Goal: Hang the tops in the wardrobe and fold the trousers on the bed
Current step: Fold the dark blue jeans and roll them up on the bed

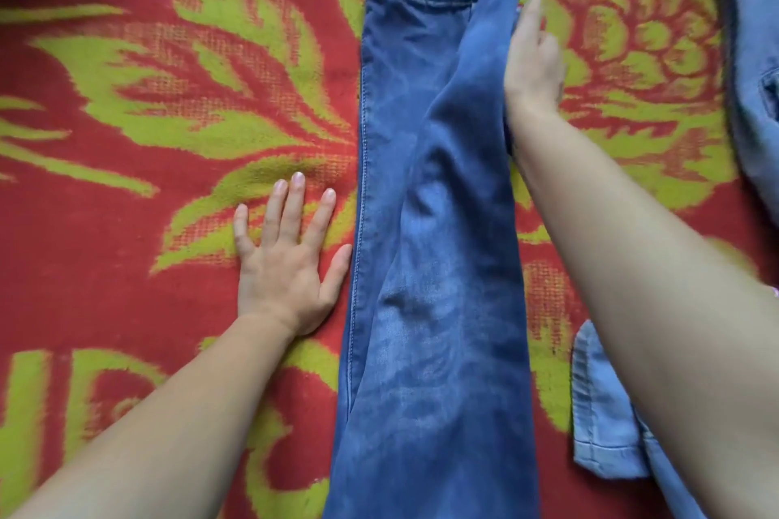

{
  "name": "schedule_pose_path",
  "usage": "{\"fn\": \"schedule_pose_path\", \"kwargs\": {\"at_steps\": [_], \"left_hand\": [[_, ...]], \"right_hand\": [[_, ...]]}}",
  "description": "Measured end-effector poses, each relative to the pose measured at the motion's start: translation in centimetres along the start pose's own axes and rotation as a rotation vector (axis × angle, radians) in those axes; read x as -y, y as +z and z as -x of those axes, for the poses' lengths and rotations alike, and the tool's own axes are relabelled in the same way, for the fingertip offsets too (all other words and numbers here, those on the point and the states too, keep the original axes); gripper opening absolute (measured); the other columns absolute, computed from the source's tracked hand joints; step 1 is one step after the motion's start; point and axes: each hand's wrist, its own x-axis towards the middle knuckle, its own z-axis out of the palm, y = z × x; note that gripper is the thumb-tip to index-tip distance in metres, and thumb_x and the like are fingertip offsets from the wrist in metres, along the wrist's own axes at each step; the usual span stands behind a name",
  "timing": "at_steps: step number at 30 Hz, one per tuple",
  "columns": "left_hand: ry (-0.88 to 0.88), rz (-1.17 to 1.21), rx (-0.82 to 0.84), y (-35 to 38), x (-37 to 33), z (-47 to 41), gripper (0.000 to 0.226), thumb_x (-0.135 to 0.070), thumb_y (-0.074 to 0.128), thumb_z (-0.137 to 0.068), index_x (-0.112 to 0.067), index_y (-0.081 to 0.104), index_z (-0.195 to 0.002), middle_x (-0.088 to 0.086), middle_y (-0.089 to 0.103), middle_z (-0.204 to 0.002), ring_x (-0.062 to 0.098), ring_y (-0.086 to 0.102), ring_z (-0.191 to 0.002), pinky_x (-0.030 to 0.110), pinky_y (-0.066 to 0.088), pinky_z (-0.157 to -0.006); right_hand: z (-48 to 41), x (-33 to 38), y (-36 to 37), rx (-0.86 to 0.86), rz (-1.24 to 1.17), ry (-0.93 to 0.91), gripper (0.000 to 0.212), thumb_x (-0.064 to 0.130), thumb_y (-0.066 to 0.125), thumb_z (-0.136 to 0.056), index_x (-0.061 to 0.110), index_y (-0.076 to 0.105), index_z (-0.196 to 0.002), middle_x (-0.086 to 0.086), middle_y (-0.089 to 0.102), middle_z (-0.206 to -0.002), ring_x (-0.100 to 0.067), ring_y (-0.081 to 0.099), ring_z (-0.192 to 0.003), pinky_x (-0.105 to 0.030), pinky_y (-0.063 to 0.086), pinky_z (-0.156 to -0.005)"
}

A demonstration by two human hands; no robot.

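Blue jeans (pixel 425 249) lie lengthwise on the bed, folded leg over leg, with the elastic waistband at the far end. One leg's upper part rises off the bed toward the top of the view. My right hand (pixel 533 63) grips that raised fabric along its right edge, fingers curled round it. My left hand (pixel 286 261) rests flat on the bedspread just left of the jeans, fingers spread, thumb close to the side seam.
The bed is covered by a red bedspread (pixel 126 190) with large yellow-green flowers. A lighter denim garment (pixel 607 426) lies under my right forearm at the lower right. More light denim (pixel 754 55) lies at the right edge.
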Motion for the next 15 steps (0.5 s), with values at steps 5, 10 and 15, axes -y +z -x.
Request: {"fn": "schedule_pose_path", "kwargs": {"at_steps": [5, 10, 15], "left_hand": [[0.006, -0.003, -0.005, 0.0, 0.0, -0.1, 0.068, -0.06, 0.023, -0.094, -0.029, 0.026, -0.154, 0.006, 0.01, -0.165, 0.024, 0.011, -0.151, 0.062, 0.009, -0.115], [0.002, 0.0, -0.003, 0.0, -0.1, 0.0, 0.068, -0.06, 0.023, -0.094, -0.028, 0.025, -0.155, 0.006, 0.009, -0.165, 0.025, 0.011, -0.151, 0.062, 0.008, -0.115], [0.011, -0.003, -0.02, 0.1, 0.0, 0.0, 0.068, -0.059, 0.02, -0.094, -0.027, 0.025, -0.154, 0.007, 0.011, -0.165, 0.026, 0.012, -0.151, 0.063, 0.009, -0.115]], "right_hand": [[1.1, 1.9, 2.5, 0.187, -0.006, -0.012, 0.069, 0.07, 0.068, -0.069, 0.019, 0.067, -0.116, 0.004, 0.07, -0.106, -0.017, 0.07, -0.097, -0.04, 0.056, -0.089], [0.1, 2.8, 2.4, 0.315, -0.231, -0.237, 0.015, -0.002, 0.057, -0.083, 0.011, 0.064, -0.085, -0.01, 0.066, -0.079, -0.023, 0.064, -0.076, -0.037, 0.056, -0.071], [-0.5, 2.7, 3.4, 0.506, -0.512, -0.085, 0.036, 0.005, 0.058, -0.09, -0.01, 0.06, -0.123, -0.028, 0.064, -0.122, -0.042, 0.062, -0.114, -0.054, 0.049, -0.101]]}}
